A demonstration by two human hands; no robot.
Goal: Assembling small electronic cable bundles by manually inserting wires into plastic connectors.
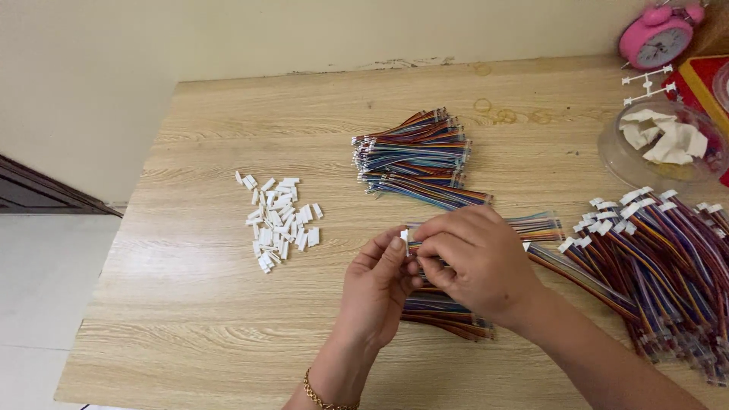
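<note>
My left hand point(377, 285) pinches a small white plastic connector point(404, 235) between thumb and fingertips. My right hand point(474, 258) grips the end of a multicoloured ribbon cable point(541, 225) and holds it against that connector. Both hands hover over the wooden table point(213, 304), just above a short bundle of coloured cables point(448, 315). A gold bracelet sits on my left wrist.
A pile of loose white connectors point(279, 220) lies to the left. A stack of bare ribbon cables point(418, 156) lies behind the hands. Several cables with white connectors point(653, 250) are heaped at right. A clear bowl with crumpled paper point(664, 140) and a pink alarm clock point(657, 38) stand far right.
</note>
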